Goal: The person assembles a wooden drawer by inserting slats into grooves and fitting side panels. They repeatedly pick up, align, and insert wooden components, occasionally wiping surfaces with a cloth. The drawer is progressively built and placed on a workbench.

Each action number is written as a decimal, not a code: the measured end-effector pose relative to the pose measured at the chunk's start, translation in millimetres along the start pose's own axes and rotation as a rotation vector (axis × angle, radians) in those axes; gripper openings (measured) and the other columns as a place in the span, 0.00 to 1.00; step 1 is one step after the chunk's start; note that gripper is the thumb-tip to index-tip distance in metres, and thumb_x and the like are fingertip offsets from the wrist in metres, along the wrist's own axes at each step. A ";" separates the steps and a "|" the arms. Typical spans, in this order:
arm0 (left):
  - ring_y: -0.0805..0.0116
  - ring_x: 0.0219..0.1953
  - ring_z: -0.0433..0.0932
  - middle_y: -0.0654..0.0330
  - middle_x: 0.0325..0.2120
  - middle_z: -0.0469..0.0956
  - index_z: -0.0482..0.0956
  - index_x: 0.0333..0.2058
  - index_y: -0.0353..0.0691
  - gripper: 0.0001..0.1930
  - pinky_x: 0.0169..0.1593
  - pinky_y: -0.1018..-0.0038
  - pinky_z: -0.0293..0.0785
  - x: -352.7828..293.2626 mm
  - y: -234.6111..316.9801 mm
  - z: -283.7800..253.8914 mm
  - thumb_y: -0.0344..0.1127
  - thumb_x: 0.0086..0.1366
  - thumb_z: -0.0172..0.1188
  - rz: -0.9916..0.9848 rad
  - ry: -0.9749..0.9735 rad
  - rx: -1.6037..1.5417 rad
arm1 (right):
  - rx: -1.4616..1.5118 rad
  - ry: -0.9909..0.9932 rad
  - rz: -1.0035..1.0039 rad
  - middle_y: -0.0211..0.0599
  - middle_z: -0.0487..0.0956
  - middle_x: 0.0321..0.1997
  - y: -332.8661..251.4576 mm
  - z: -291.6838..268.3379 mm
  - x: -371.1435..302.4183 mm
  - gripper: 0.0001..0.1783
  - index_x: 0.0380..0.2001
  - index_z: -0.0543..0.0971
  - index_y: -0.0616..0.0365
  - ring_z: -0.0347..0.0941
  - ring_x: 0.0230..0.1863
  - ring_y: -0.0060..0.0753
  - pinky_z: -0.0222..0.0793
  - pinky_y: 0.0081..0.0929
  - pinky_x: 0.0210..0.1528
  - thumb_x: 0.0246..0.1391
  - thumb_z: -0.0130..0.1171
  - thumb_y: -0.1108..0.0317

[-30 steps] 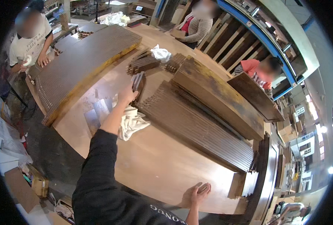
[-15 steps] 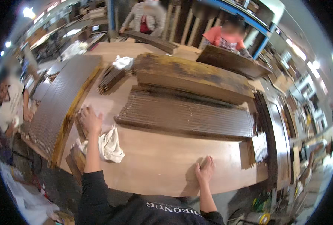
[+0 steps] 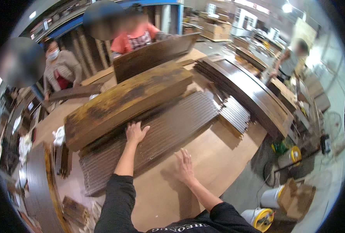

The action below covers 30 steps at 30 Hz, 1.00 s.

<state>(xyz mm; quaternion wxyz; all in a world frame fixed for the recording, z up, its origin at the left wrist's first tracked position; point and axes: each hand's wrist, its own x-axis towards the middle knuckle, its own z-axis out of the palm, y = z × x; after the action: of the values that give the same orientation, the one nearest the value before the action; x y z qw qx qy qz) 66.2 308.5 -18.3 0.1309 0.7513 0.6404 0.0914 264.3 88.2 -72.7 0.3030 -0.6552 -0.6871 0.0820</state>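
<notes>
My left hand [image 3: 136, 133] is over the wide layer of dark brown wooden strips [image 3: 168, 126], its fingers spread and the thumb apart. Whether it presses on the strips or hovers just above them I cannot tell. Nothing is in it. My right hand [image 3: 185, 167] is held over the light brown tabletop [image 3: 161, 194], near the front edge of those strips, with fingers extended and a shadow beside it. Behind the strips lies a long thick stack of boards [image 3: 130, 105] with a yellow-stained top. A shorter bundle of strips [image 3: 234, 116] lies at the right end.
Framed dark panels [image 3: 254, 93] are stacked at the right edge. More brown boards [image 3: 40, 186] lie at the left. Across the table, a person in a red shirt [image 3: 135, 39] holds a large dark panel [image 3: 153, 56]; another person [image 3: 62, 70] handles a board. Yellow-lidded buckets [image 3: 258, 219] stand on the floor.
My view has swung to the right. My left hand has gone from the table beside the white cloth to over the wide strips. My right hand has moved closer to the strips.
</notes>
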 end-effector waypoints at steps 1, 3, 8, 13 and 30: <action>0.47 0.62 0.61 0.45 0.56 0.67 0.64 0.60 0.39 0.41 0.65 0.48 0.50 4.4 7.6 3.6 0.68 0.59 0.48 -0.064 -0.005 0.023 | -0.005 0.009 -0.032 0.49 0.52 0.68 1.6 2.5 7.4 0.49 0.62 0.59 0.48 0.44 0.70 0.55 0.43 0.56 0.67 0.38 0.69 0.48; 0.48 0.59 0.66 0.45 0.54 0.70 0.63 0.60 0.38 0.45 0.65 0.47 0.50 10.9 4.8 17.6 0.72 0.56 0.46 -0.104 -0.002 -0.018 | 0.000 0.033 -0.137 0.44 0.46 0.71 6.7 10.3 21.1 0.51 0.64 0.56 0.41 0.41 0.72 0.50 0.39 0.64 0.66 0.38 0.69 0.48; 0.47 0.52 0.73 0.45 0.49 0.74 0.66 0.57 0.36 0.44 0.58 0.50 0.62 2.1 -5.9 14.4 0.69 0.56 0.51 -0.075 0.000 -0.036 | -0.328 -0.124 -0.314 0.36 0.48 0.72 -2.6 -9.4 80.4 0.56 0.66 0.55 0.40 0.42 0.72 0.43 0.40 0.57 0.68 0.33 0.72 0.47; 0.50 0.48 0.73 0.50 0.43 0.76 0.72 0.47 0.37 0.35 0.53 0.54 0.65 -25.3 -19.7 17.7 0.63 0.54 0.58 0.073 0.131 -0.040 | -0.259 -0.243 -0.527 0.35 0.56 0.69 4.5 -1.3 84.1 0.58 0.65 0.58 0.44 0.49 0.70 0.42 0.47 0.48 0.69 0.27 0.74 0.48; 0.48 0.48 0.70 0.47 0.42 0.75 0.72 0.44 0.34 0.35 0.52 0.57 0.65 -119.1 -61.6 11.2 0.64 0.54 0.57 0.104 0.185 -0.005 | -0.003 0.255 -0.150 0.39 0.65 0.64 97.5 -100.6 54.3 0.40 0.58 0.67 0.50 0.57 0.65 0.46 0.50 0.48 0.67 0.35 0.65 0.68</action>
<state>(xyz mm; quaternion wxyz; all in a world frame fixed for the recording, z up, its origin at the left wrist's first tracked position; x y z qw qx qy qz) -7.7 199.1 -44.6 0.0683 0.7714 0.6098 0.1684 402.2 123.7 -24.9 0.3923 -0.6074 -0.6903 -0.0258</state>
